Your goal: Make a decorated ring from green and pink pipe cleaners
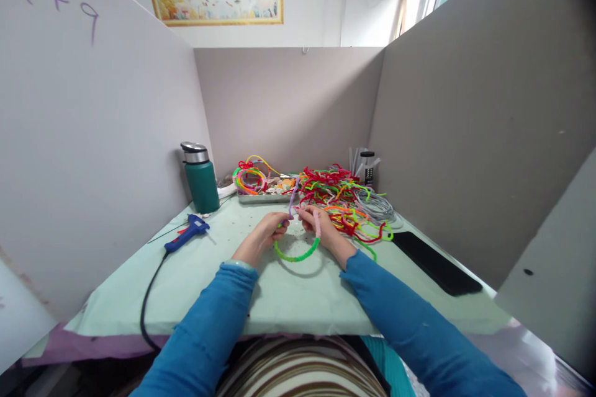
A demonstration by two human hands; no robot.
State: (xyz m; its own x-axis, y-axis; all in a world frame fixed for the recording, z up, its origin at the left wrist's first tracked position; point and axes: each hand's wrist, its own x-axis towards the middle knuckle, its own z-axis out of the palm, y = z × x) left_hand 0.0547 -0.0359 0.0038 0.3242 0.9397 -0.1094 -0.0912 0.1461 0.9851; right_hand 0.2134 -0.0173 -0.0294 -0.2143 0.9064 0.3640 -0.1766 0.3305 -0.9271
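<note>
A fuzzy pipe cleaner ring [297, 258], green along its lower curve and pink on its right side, hangs between my hands above the table. My left hand [269, 231] is closed, pinching the ring's left side, where a purple pipe cleaner [293, 197] sticks upward from the fingertips. On the right, the fingers of my right hand [318, 223] are pinched around the pink end. The fingertips of both hands almost meet; exactly how the ends join there is too small to tell.
A heap of coloured pipe cleaners [333, 189] lies behind my right hand. A metal tray [267, 198] with small pieces and a finished-looking coil stands at the back. A blue glue gun [187, 234] and green bottle [201, 183] are left; a black phone [435, 262] lies right.
</note>
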